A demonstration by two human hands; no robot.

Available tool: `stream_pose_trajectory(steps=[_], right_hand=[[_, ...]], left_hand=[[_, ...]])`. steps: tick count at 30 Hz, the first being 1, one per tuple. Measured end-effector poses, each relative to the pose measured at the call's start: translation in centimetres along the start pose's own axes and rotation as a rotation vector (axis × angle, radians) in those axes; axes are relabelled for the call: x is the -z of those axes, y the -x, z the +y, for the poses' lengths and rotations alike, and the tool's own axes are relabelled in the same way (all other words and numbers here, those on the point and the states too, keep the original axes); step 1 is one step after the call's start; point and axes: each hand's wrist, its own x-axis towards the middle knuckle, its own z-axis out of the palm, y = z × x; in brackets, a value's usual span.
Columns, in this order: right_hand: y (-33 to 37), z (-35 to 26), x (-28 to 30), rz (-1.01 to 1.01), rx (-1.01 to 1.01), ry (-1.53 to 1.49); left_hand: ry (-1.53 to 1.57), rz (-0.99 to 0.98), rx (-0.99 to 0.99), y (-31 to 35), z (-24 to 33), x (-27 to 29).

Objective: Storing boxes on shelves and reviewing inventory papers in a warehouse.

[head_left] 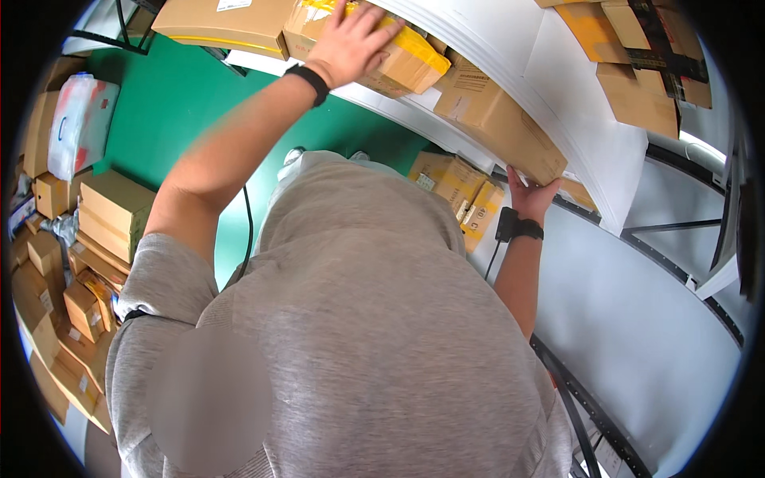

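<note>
My left hand (351,46) lies with its fingers spread over a cardboard box with yellow tape (408,73) on a white shelf. A dark band circles that wrist. On the right, my right hand (532,196) holds the near lower end of a long brown cardboard box (504,115), its thumb and fingers against the corner. That box rests along the same shelf, and its far end lies beside the taped box. My right wrist wears a dark band with a small black device and a cable. Part of the right fingers is hidden under the box.
Another cardboard box (223,25) sits further left on the shelf. Below are taped cartons (456,187). Stacked boxes (115,211) and a clear plastic bin (82,123) stand at the left over a green floor (163,99). Black metal shelf frames (590,398) run along the right.
</note>
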Motion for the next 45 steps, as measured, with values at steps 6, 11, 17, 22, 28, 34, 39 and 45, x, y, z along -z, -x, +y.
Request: stream_pose_trajectory(steps=[6,11,17,22,28,34,39,45], right_hand=[[0.2,-1.2,0.8,0.002,-0.038,0.022],[0.7,-0.7,0.9,0.016,-0.048,0.02],[-0.6,-0.4,2.5,-0.022,-0.104,-0.036],[0.0,-1.2,1.4,-0.009,-0.13,0.103],[-0.3,1.0,1.9,-0.134,0.01,0.022],[-1.7,0.0,0.9,-0.193,0.054,-0.056],[-1.4,0.0,-0.2,-0.247,0.042,-0.034],[-1.8,-0.1,-0.6,-0.295,0.086,0.028]], left_hand=[[0.058,0.122,0.115,-1.6,-2.0,-0.7],[0.247,-0.257,0.15,-4.3,-2.7,4.2],[0.178,-0.429,0.172,-5.2,-4.3,0.2],[0.135,-0.437,0.154,-5.0,-4.2,-3.0],[-0.128,-0.572,0.166,-4.3,-2.9,-2.5],[-0.055,-0.458,0.007,-1.8,-2.5,-5.0],[-0.094,-0.476,0.11,-2.4,1.2,-2.4],[-0.086,-0.696,0.114,-3.6,1.6,-1.3]])
